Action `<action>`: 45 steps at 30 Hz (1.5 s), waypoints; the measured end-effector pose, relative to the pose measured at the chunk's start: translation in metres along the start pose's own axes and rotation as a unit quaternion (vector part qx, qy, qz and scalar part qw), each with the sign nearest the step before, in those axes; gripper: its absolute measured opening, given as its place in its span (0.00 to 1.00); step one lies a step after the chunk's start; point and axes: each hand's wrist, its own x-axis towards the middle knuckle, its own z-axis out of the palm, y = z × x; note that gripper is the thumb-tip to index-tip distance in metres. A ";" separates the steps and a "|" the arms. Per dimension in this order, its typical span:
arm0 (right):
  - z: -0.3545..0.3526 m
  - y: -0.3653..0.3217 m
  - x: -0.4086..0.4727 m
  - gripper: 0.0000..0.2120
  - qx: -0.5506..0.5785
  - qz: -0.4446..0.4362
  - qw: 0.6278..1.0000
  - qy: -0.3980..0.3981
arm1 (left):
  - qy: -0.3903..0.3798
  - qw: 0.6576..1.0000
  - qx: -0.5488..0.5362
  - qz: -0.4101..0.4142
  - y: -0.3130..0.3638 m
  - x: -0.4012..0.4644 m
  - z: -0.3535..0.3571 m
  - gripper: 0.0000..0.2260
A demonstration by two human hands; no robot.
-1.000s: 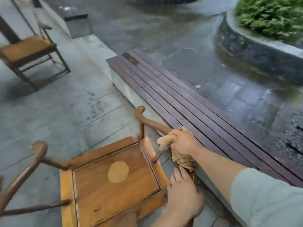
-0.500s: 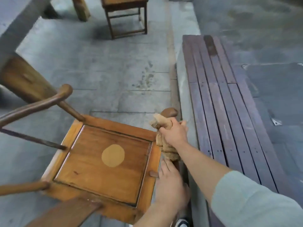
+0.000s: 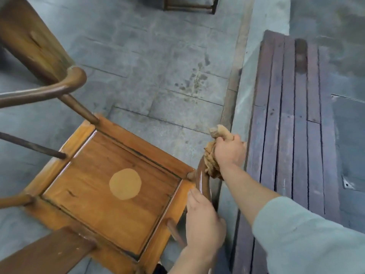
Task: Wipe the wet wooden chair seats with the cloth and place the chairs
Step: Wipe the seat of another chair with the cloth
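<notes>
Grey stone paving [image 3: 158,62] spreads under everything, blotched with darker wet marks near a raised kerb, and a slatted dark wooden bench [image 3: 292,135] runs along the right side of it. Beyond the bench the ground looks slick and darker.

Below me stands the wooden chair [image 3: 110,186], its square seat panel glossy along the inner edges and marked near the middle with a paler round patch [image 3: 125,183]. Its curved armrail sweeps in from the left and ends in a rounded tip [image 3: 76,77] over the seat's far left corner, with thin spindles dropping into the frame.

My right hand [image 3: 230,152] is curled tight around the tan cloth [image 3: 212,161], which is bunched up and pressed against the top of the chair's right arm [image 3: 202,180], just above the seat's right corner. One end of the cloth pokes out past my knuckles toward the kerb. A pale green sleeve [image 3: 308,236] covers my forearm from the elbow up.

My left hand [image 3: 203,222] wraps around the same arm lower down, beside the seat's near right edge, fingers laid along the shiny wood.

At the top edge, the legs and stretchers of a second chair [image 3: 189,4] stand on the paving, well apart from this one.
</notes>
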 end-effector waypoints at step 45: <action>0.434 -0.264 -0.117 0.21 -0.101 -0.894 0.202 -0.387 | 0.498 0.730 -0.059 -0.464 -0.067 0.428 -0.022 0.16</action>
